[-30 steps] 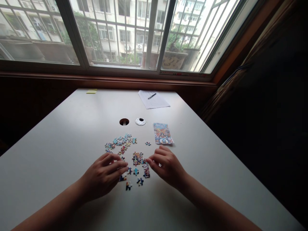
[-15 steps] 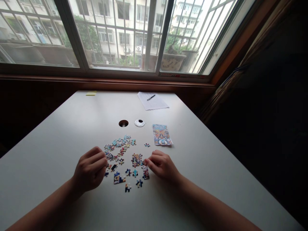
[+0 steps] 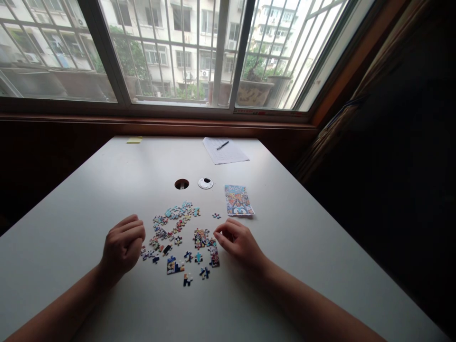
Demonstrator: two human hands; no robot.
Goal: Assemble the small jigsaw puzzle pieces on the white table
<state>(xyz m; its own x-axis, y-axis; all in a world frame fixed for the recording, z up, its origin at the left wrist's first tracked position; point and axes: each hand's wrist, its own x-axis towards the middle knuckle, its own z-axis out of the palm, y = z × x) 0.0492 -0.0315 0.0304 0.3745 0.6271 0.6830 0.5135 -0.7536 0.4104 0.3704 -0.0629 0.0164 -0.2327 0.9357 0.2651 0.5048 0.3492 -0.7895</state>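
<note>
Loose jigsaw pieces (image 3: 169, 225) lie scattered on the white table between my hands. My left hand (image 3: 123, 244) is curled into a fist just left of the pile; its fingers hide anything inside. Thumb and forefinger of my right hand (image 3: 240, 242) come together at the right edge of a joined puzzle section (image 3: 202, 239); whether a piece is between the tips is too small to see. A strip of joined pieces (image 3: 214, 256) hangs below that section. Nearer me are another joined corner block (image 3: 174, 265) and several single pieces (image 3: 204, 273).
A colourful picture sheet (image 3: 238, 200) lies behind my right hand. Farther back are a round cable hole (image 3: 182, 184), its cover (image 3: 205, 183), papers (image 3: 230, 154) with a pen (image 3: 223, 145), and yellow sticky notes (image 3: 134, 140). A barred window (image 3: 178, 57) stands beyond the table.
My left hand has moved left, away from the pile, uncovering pieces at its left edge. My right hand stays by the joined section, with a gap now showing behind its fingertips.
</note>
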